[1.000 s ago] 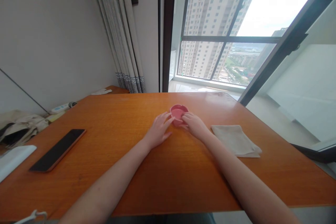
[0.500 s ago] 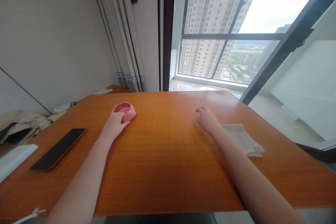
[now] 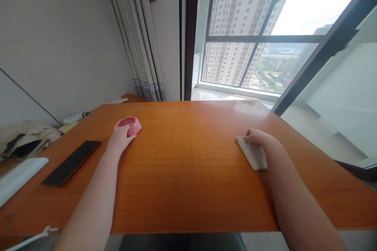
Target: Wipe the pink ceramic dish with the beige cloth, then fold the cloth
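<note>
At the far left of the table, my left hand (image 3: 120, 139) grips the near side of a pink ashtray (image 3: 136, 125), a faceted bowl with a notched rim. The thumb lies along its right side and the other fingers reach over the rim. On the right, my right hand (image 3: 259, 137) is closed at the far edge of a folded beige cloth (image 3: 253, 157), fingertips curled on it. My wrist and forearm hide the cloth's right part. The cloth lies flat on the wooden table (image 3: 182, 172).
A black phone (image 3: 72, 163) lies left of my left forearm. Beyond it are a white object (image 3: 22, 176), a fabric bag (image 3: 29, 137) and a power strip (image 3: 73, 118). A white cord (image 3: 35, 239) hangs at the near left edge. Behind stand a curtain (image 3: 141, 39) and a window.
My right hand has moved right and back onto the cloth, and its fingers have closed there. My left hand and the ashtray have shifted slightly left and nearer.
</note>
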Tool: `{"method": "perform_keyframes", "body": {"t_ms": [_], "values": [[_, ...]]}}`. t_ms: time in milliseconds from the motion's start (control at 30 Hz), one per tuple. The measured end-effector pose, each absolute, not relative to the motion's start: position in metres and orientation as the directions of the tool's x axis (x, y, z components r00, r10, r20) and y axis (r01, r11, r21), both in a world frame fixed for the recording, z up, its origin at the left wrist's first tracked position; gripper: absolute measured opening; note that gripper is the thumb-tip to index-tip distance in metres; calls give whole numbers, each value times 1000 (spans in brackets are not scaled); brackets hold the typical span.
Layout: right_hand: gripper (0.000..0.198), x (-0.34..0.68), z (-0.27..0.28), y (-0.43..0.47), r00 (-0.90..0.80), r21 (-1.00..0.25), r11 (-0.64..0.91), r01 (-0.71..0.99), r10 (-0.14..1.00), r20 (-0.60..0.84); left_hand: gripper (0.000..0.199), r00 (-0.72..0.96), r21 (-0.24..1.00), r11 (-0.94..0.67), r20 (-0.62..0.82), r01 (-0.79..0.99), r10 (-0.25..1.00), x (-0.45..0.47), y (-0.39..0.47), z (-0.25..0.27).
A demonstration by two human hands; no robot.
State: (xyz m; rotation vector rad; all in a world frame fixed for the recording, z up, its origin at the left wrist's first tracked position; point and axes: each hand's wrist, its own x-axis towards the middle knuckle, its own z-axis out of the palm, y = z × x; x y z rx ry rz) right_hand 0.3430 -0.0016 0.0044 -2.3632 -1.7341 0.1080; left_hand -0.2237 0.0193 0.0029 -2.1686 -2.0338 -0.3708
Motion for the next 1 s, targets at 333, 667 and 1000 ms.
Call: {"method": "perform_keyframes", "body": {"t_ms": [333,667,1000], "values": [[12,224,14,-9,94,-421,-145,895,986,-139,50,51,140,-141,510,980,858,-165,-3,25],[31,190,-13,-4,124,-954,263,146,952,281,54,623,285,-646,179,708,761,-2,-71,-14],[20,215,-41,22,114,-811,125,572,967,229,55,483,216,-481,50,850,874,-154,-79,-27]]}}
